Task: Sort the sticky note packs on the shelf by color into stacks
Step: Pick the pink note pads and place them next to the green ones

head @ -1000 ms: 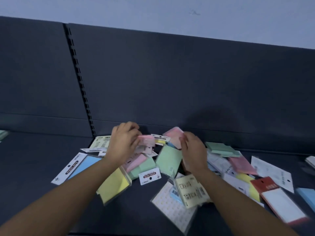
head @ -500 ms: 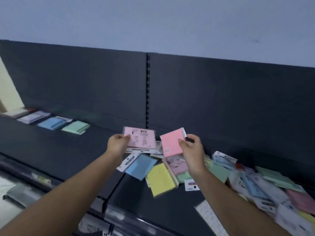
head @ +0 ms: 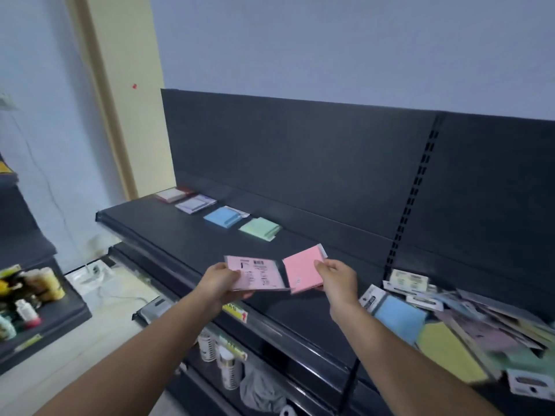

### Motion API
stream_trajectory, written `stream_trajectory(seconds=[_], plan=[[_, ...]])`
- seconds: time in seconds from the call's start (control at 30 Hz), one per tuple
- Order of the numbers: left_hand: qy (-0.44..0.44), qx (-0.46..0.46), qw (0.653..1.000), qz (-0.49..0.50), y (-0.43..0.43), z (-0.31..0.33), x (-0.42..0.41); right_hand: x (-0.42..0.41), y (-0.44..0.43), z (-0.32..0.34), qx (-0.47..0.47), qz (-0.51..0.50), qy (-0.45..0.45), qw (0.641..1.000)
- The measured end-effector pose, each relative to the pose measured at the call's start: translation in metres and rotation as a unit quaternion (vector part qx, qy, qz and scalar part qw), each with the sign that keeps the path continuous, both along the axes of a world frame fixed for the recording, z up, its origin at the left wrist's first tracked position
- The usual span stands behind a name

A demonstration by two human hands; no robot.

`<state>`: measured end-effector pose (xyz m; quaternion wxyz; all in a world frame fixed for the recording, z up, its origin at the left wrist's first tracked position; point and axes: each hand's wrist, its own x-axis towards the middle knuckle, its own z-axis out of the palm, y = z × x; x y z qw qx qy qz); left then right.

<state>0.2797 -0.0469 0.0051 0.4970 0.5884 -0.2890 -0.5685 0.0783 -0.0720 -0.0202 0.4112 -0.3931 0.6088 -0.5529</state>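
Note:
My left hand (head: 220, 281) grips a pale pink sticky note pack (head: 259, 271) with its printed back up. My right hand (head: 335, 276) pinches a brighter pink pack (head: 301, 269) beside it; the two packs nearly touch above the dark shelf (head: 186, 235). Along the shelf's back lie sorted stacks: red-edged white (head: 171, 194), white-lilac (head: 195, 203), blue (head: 222, 216) and green (head: 260, 229). A mixed pile of packs (head: 468, 325) covers the shelf at the right, with a blue pack (head: 401, 318) and a yellow pack (head: 447, 352) at its near edge.
The shelf's black back panel (head: 300, 163) rises behind the stacks. Lower shelves hold bottles (head: 228, 367). A second rack with bottles (head: 27, 295) stands at the left across a floor strip. A yellow pillar (head: 126, 100) stands at the shelf's left end.
Both hands lifted pink packs out of the mixed pile and carried them left. My view swung left, bringing the sorted stacks nearer the centre and pushing the pile to the right edge.

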Motion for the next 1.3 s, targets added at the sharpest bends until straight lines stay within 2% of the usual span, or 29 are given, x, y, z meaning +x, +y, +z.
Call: stream_trajectory(seconds=[0.2, 0.47, 0.67, 0.77, 0.87, 0.97, 1.03, 1.17, 1.2, 1.23, 1.3], plan=[[0.044, 0.019, 0.998, -0.043, -0.020, -0.016, 0.058, 0.047, -0.014, -0.013, 0.026, -0.012, -0.033, 0.999], [0.088, -0.014, 0.995, -0.044, -0.077, -0.022, 0.045, 0.033, -0.050, -0.014, 0.036, -0.064, -0.016, 0.997], [0.047, -0.044, 0.995, -0.080, -0.138, -0.031, 0.002, 0.004, -0.105, -0.012, 0.002, -0.092, 0.056, 0.994], [-0.030, -0.105, 0.988, -0.109, -0.167, -0.034, -0.019, -0.011, -0.132, -0.009, -0.022, -0.132, 0.065, 0.989], [-0.165, -0.180, 0.949, -0.197, -0.186, -0.044, -0.035, -0.025, -0.151, -0.009, -0.050, -0.170, 0.045, 0.983], [-0.298, -0.258, 0.868, -0.302, -0.195, -0.060, -0.047, -0.034, -0.165, -0.015, -0.033, -0.178, 0.011, 0.983], [-0.347, -0.296, 0.818, -0.351, -0.202, -0.067, -0.052, -0.034, -0.172, -0.022, 0.004, -0.158, -0.007, 0.987], [-0.455, -0.315, 0.738, -0.387, -0.223, -0.077, -0.052, -0.023, -0.183, -0.036, 0.062, -0.104, -0.006, 0.993], [-0.482, -0.312, 0.729, -0.373, -0.227, -0.078, -0.049, -0.020, -0.185, -0.039, 0.078, -0.099, -0.005, 0.992], [-0.487, -0.313, 0.735, -0.353, -0.230, -0.080, -0.046, -0.016, -0.187, -0.043, 0.093, -0.097, 0.003, 0.991], [-0.466, -0.312, 0.763, -0.322, -0.234, -0.080, -0.041, -0.009, -0.190, -0.049, 0.120, -0.091, 0.064, 0.987]])
